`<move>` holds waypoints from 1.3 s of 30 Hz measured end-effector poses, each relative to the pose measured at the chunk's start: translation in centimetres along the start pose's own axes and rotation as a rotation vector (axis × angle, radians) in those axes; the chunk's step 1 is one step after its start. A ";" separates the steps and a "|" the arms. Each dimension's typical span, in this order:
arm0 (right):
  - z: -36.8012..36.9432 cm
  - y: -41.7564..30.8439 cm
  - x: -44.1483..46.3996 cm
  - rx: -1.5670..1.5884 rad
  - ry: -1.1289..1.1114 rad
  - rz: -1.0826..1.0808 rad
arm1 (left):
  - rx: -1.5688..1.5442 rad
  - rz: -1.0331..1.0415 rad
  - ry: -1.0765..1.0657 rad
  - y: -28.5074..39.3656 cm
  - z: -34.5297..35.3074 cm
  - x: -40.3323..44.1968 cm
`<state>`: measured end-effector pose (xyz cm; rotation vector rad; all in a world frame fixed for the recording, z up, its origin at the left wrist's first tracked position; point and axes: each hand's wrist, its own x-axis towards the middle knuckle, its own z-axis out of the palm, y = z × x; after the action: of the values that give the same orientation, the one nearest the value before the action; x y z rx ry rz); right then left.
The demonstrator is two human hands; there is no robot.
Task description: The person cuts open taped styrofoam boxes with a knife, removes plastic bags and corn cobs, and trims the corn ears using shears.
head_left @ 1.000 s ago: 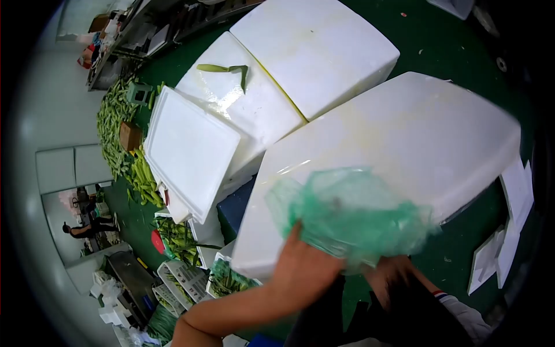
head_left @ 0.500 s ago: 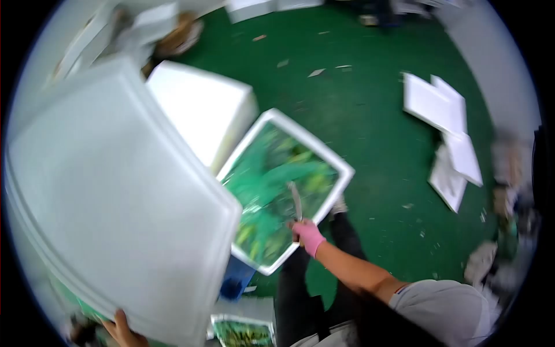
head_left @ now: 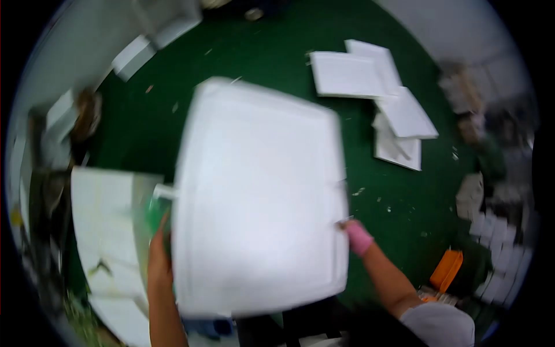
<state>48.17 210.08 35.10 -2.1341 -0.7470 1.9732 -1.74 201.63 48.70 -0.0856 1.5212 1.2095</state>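
Observation:
A large white foam box lid [head_left: 260,196] fills the middle of the view, tilted and blurred. My left hand [head_left: 160,254] grips its left edge, with the fingers partly hidden. At the lid's right edge my right hand [head_left: 355,236], in a pink glove, is closed. A small piece of the knife [head_left: 342,222] shows at its fingers; its blade is hidden. Left of the lid, a bit of green plastic [head_left: 154,213] and a white box corner [head_left: 165,191] peek out; the lid covers the rest.
White foam boxes [head_left: 104,225] stand at the left. Several white foam panels [head_left: 370,81] lie on the green floor [head_left: 277,46] ahead to the right. An orange crate [head_left: 446,270] and stacked white blocks [head_left: 500,243] are at the right. Clutter lines the left wall.
The lid has swung from the left to in front of me, covering the open box of green produce. My right hand has moved from over that box to the lid's edge. The view has turned right.

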 end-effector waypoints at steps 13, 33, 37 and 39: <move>10.0 -8.7 -1.1 -0.316 -0.165 -0.390 | -0.343 -0.063 -0.018 -21.4 15.6 4.7; 18.7 4.2 -7.0 -0.616 -0.249 0.019 | 0.303 0.376 0.780 -29.0 -29.2 7.8; 23.2 7.8 -11.4 -0.570 -0.290 0.015 | 0.499 0.169 0.564 -29.3 -30.3 8.6; 25.5 10.0 -13.6 -0.550 -0.315 -0.012 | 0.631 0.007 0.422 -28.0 -29.3 6.2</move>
<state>25.94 189.57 39.69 -2.0699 -1.5021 2.3343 -6.72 171.14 21.72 0.0910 2.2131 0.6904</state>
